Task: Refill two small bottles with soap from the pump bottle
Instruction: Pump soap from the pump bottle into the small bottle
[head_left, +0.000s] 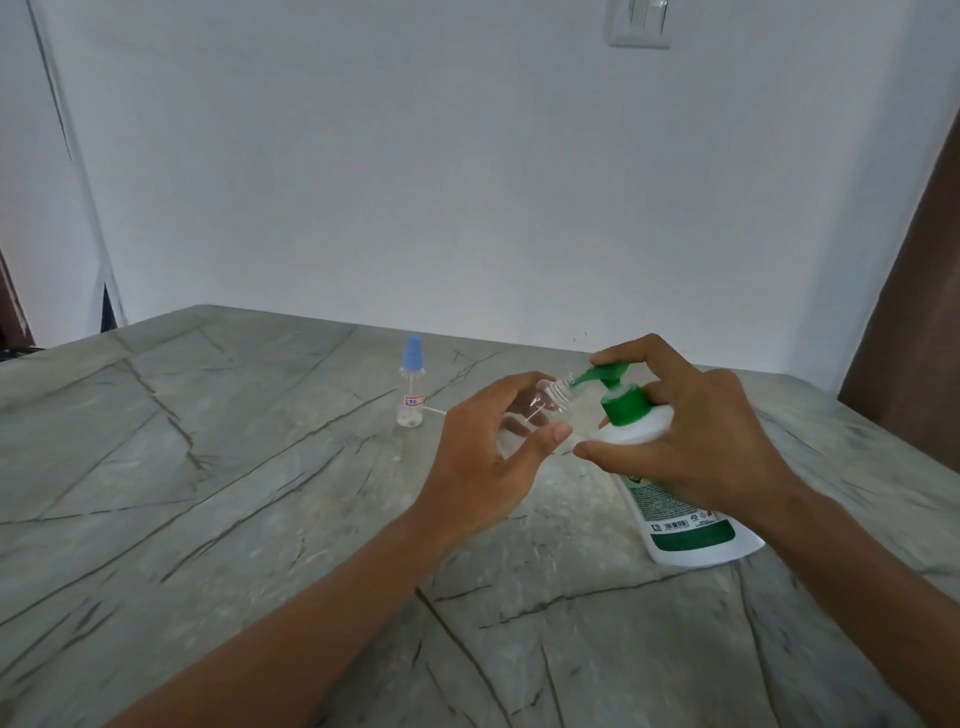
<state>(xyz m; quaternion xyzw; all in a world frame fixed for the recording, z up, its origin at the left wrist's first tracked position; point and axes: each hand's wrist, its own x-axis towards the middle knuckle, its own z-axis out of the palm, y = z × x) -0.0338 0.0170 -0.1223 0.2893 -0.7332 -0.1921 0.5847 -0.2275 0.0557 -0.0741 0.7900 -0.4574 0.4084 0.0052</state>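
My left hand (488, 457) grips a clear small bottle (540, 405), uncapped and tilted so its threaded mouth meets the green nozzle. My right hand (691, 426) wraps round the neck of the white pump bottle (696, 530), its forefinger lying on top of the green pump head (608, 375). The pump bottle leans toward the left with its base on the stone table (260, 493). A second small clear bottle (411, 387) with a blue spray cap and a white sticker stands upright farther back on the table, apart from both hands.
A thin white tube (435, 410) lies on the table just right of the blue-capped bottle. A white wall rises behind the table, with a light switch (639, 23) high up. A brown panel (914, 332) stands at the right edge.
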